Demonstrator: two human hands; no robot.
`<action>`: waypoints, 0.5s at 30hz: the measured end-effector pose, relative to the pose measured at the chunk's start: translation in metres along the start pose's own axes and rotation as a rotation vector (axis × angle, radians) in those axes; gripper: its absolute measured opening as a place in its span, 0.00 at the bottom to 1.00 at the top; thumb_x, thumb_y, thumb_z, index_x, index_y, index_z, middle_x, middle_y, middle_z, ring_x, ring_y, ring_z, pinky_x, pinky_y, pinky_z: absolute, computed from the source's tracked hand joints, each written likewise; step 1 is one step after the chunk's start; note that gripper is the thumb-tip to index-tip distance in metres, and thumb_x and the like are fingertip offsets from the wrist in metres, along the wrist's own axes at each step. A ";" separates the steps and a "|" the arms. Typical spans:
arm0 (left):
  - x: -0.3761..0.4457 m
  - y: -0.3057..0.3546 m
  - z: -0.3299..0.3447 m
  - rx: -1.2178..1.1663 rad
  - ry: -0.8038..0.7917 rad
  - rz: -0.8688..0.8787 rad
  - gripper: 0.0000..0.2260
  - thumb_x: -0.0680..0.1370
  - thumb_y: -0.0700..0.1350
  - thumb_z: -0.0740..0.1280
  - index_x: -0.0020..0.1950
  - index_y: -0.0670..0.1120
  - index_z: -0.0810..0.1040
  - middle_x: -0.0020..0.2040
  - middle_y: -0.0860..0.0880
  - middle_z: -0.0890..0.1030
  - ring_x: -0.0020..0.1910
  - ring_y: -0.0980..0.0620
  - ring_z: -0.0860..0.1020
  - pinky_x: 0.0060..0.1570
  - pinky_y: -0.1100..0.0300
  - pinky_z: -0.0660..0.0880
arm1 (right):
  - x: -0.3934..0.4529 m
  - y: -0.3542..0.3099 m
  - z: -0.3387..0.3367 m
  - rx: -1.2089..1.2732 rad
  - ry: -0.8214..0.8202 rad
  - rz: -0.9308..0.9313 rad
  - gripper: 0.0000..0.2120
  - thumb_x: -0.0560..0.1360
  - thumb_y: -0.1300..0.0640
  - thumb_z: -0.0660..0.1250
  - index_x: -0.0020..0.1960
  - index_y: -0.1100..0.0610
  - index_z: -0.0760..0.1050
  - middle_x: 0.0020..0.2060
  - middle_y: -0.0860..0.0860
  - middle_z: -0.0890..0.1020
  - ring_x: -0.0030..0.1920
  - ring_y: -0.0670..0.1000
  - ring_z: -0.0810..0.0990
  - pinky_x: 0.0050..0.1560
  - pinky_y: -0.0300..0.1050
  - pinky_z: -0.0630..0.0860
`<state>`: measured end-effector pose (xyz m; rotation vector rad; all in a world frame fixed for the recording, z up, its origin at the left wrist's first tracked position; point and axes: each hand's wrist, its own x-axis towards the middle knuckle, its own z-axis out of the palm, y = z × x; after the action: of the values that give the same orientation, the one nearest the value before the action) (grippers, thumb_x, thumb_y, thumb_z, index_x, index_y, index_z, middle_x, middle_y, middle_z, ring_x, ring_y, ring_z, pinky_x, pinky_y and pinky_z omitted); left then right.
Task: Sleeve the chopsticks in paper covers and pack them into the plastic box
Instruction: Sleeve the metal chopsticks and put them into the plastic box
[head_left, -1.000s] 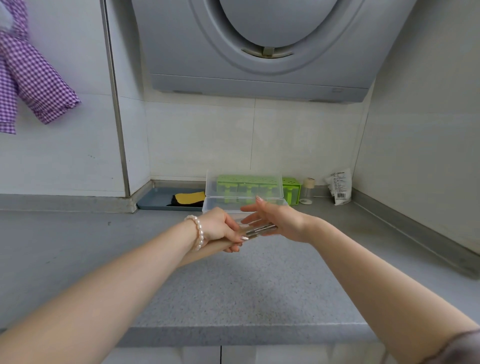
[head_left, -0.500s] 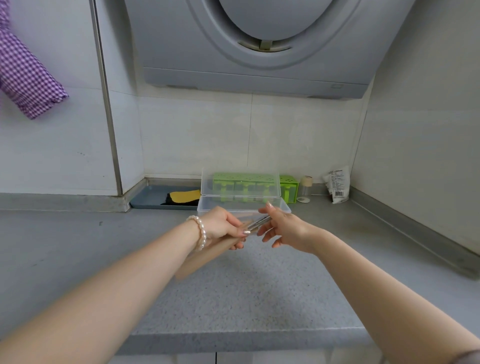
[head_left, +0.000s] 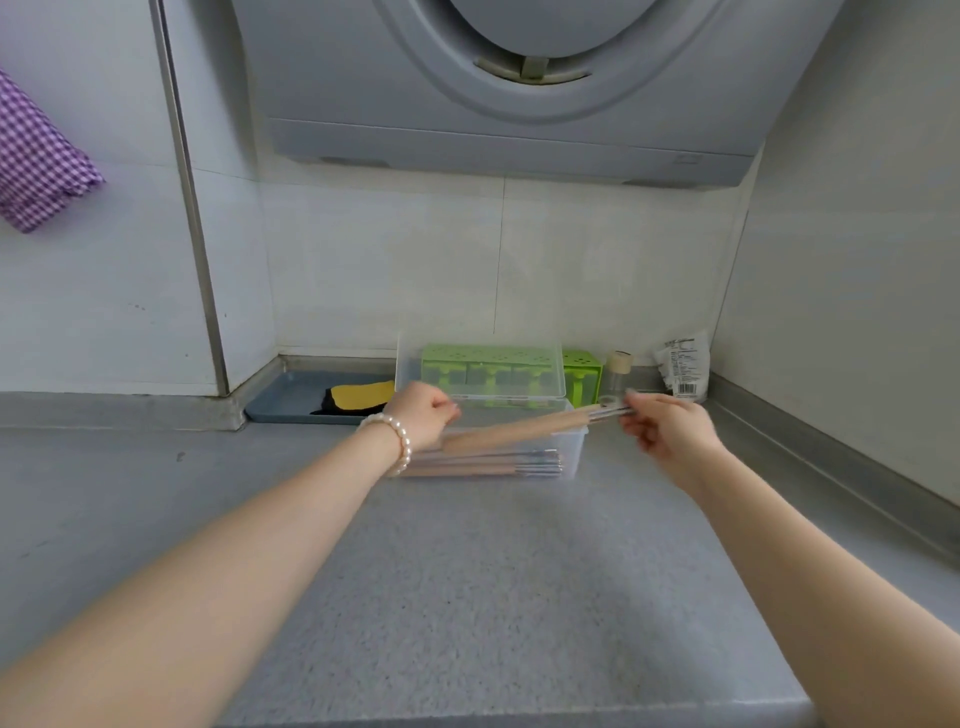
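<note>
At centre frame, both hands hold sleeved chopsticks (head_left: 524, 428) over the plastic box (head_left: 574, 447): left hand (head_left: 423, 418) fist-curled, right hand (head_left: 667, 428) pinching (tilted, they might snag the rim).

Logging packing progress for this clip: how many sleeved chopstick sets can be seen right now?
3 at least: one sleeved chopstick set held by the right hand above the clear plastic box, and about two sleeved sets lying inside it. Blur and the left hand may hide more.

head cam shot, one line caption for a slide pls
Right hand holds a sleeved chopstick pair over the clear plastic box.
</note>
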<state>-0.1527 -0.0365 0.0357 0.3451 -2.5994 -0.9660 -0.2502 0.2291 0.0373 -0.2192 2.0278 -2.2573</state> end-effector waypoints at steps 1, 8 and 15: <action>0.002 -0.008 0.000 0.065 0.027 0.003 0.09 0.78 0.43 0.60 0.46 0.46 0.80 0.41 0.48 0.79 0.42 0.49 0.76 0.45 0.59 0.71 | 0.006 -0.001 -0.010 0.038 0.073 0.004 0.05 0.74 0.61 0.67 0.40 0.59 0.76 0.23 0.50 0.79 0.22 0.44 0.74 0.30 0.38 0.64; 0.000 -0.026 0.032 0.577 -0.118 0.015 0.23 0.80 0.53 0.56 0.74 0.51 0.57 0.72 0.50 0.66 0.72 0.48 0.62 0.72 0.38 0.44 | 0.023 0.013 -0.015 0.060 0.262 0.005 0.06 0.74 0.59 0.68 0.38 0.57 0.75 0.20 0.47 0.79 0.20 0.40 0.75 0.27 0.35 0.65; 0.001 -0.022 0.035 0.303 0.062 -0.032 0.09 0.81 0.47 0.57 0.53 0.54 0.77 0.52 0.55 0.81 0.54 0.53 0.75 0.70 0.47 0.52 | 0.028 0.022 0.024 -0.003 0.262 -0.003 0.07 0.74 0.59 0.68 0.37 0.55 0.75 0.32 0.52 0.79 0.31 0.47 0.75 0.36 0.38 0.67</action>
<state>-0.1656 -0.0322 -0.0036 0.4848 -2.6897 -0.5582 -0.2737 0.1988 0.0190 0.0794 2.1504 -2.3945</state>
